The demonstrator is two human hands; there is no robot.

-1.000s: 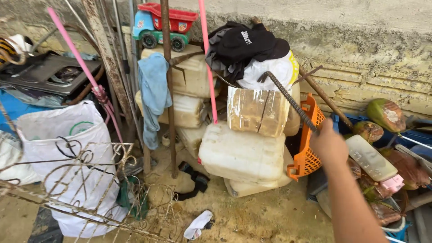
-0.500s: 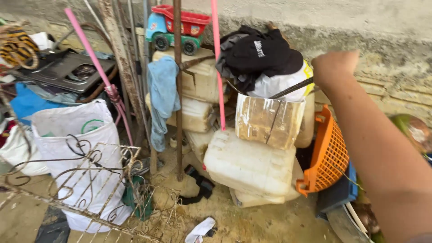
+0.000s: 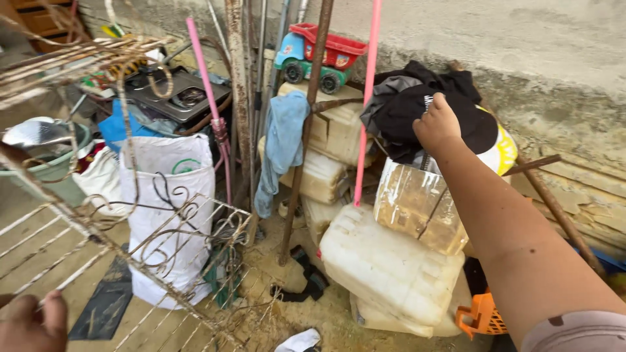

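Right hand [image 3: 435,124] now rests on black cloth [image 3: 417,107], rebar no longer raised; left hand [image 3: 29,322] enters near left, gripping rusty grille [image 3: 98,215].

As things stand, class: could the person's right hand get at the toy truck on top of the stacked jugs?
Probably yes. The right hand rests on the black cloth, level with the toy truck; only the pink pole stands between, and open space lies above.

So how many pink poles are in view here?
2. One pink pole leans at left, above the white sack. The other pink pole stands upright just left of the right hand. More may be hidden among the rusty bars.
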